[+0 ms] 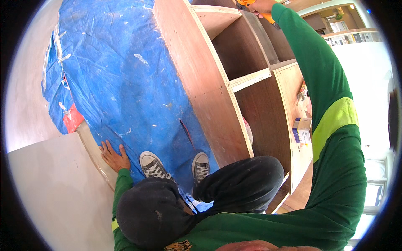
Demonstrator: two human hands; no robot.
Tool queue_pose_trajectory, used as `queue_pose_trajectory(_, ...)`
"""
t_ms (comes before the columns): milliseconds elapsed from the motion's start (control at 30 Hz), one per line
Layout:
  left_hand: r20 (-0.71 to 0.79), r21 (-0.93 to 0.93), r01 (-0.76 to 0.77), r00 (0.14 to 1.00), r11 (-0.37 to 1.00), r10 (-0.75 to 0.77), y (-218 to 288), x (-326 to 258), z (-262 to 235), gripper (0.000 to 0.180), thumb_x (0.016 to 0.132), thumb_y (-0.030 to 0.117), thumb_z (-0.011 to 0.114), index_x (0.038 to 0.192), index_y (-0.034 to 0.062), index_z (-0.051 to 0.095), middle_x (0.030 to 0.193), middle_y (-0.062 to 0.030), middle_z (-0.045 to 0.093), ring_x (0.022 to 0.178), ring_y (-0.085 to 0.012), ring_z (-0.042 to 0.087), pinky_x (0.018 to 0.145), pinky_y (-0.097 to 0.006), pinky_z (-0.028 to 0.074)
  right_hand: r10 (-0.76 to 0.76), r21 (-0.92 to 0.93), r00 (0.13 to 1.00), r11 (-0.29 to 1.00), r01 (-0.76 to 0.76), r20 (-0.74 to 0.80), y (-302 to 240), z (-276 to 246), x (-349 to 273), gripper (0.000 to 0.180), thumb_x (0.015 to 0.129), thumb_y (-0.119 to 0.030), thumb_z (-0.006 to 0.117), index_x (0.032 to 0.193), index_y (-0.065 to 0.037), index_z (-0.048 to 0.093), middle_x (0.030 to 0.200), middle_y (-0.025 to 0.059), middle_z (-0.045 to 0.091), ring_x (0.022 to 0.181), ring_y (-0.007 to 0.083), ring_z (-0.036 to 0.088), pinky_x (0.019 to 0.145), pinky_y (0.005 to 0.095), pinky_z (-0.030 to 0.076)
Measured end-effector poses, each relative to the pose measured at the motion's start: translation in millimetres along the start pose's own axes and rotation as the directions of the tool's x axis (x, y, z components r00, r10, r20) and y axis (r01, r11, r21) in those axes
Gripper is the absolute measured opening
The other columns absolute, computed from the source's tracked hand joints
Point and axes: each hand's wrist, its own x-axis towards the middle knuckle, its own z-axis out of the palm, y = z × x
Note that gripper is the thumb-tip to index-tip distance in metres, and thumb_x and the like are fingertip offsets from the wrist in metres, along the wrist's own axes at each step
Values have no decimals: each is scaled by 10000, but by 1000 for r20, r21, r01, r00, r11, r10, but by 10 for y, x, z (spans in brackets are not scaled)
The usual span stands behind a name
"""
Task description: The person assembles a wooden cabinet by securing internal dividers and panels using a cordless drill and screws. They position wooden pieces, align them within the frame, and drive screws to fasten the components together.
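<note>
Two hands apart: right hand (260,6), 12 o'clock, clamped on orange tool (248,3), rigid, hold by body; left hand (113,157), 8 o'clock, flat on blue tarp (121,79).

Crouched beside a plywood shelf unit (217,79)
Left hand (113,157) is flat on the blue tarp (121,79) near grey sneakers (153,165); right hand (261,6) grips an orange tool (251,5) at the top.

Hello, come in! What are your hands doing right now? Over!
Left hand flat on the pale board's edge by the blue tarp. Right hand up high, gripping an orange tool at the wooden shelf unit. Nothing in the way.
</note>
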Motion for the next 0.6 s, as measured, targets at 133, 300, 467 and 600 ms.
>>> queue_pose_trajectory(133,-9,-14,-23,1000,1000,22,0,3,-1,755,1089,512,541,1693,107,341,1758,-130,321,1662,-352,198,1338,-575,147,-17,84,999,996,14,34,92,48,62,152,868,-178,772,931,-39,766,728,64,713,612,170,659,571,363,536)
queue_pose_trajectory(300,16,0,-9,1000,1000,9,-57,9,-17,749,1093,506,538,1694,105,340,1761,-130,316,1663,-352,196,1338,-573,143,-28,96,999,995,25,28,-68,-10,-31,148,875,-164,765,949,-36,768,748,70,720,627,166,668,581,360,542)
queue_pose_trajectory(467,24,-12,-18,1000,1000,18,-14,8,15,735,1101,500,530,1692,104,345,1764,-132,310,1664,-351,193,1338,-573,141,-9,53,999,999,7,33,73,-12,-19,157,886,-175,756,966,-40,768,758,66,725,631,166,674,602,355,557)
queue_pose_trajectory(600,5,-4,-16,1000,1000,16,-58,-6,19,730,1103,497,532,1691,106,350,1765,-132,310,1664,-349,195,1337,-572,143,-75,66,996,995,72,43,-13,17,-6,154,888,-177,753,958,-41,767,751,64,725,634,165,682,608,357,562)
